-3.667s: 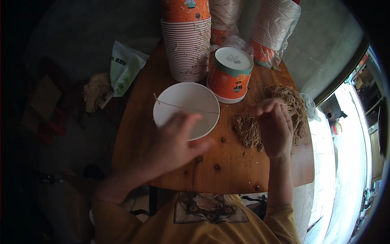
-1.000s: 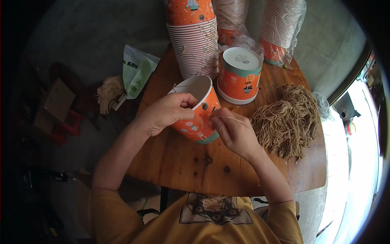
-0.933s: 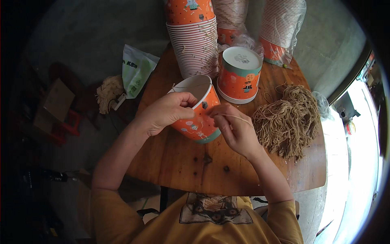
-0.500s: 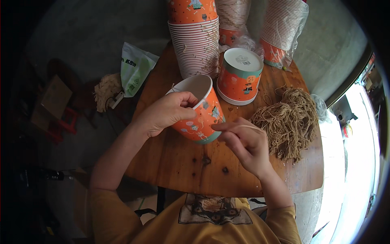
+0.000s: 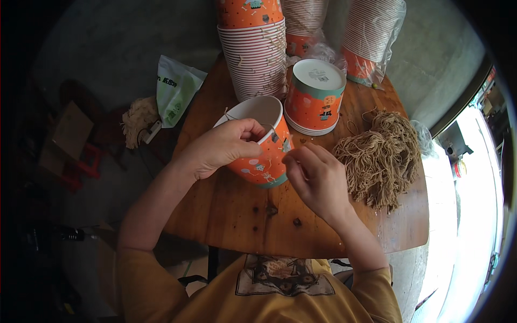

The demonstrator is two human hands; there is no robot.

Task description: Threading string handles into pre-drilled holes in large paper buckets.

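An orange paper bucket [image 5: 253, 164] with a green base band and cartoon figures tilts over the wooden table, its white mouth facing up and left. My left hand [image 5: 231, 144] grips its near rim, fingers inside and thumb on the outer wall. Thin cord [image 5: 267, 125] shows at the rim beside those fingers, and a short cord end [image 5: 228, 114] sticks up at the left rim. Just right of the bucket, my right hand [image 5: 318, 177] is closed in a pinch. Whatever lies between its fingertips is too small to make out.
Behind stands a tall stack of buckets [image 5: 252, 59] with cords hanging along it. An upside-down bucket stack [image 5: 315, 99] is to its right, near a tan cord bundle [image 5: 379, 156]. Plastic-wrapped stacks [image 5: 371, 37] stand at the back. The table [image 5: 242, 226] has a rounded edge.
My right hand has moved slightly up and left, its fingers drawn into a tighter pinch. Cord now shows at the rim beside my left fingers. My left hand keeps its hold.
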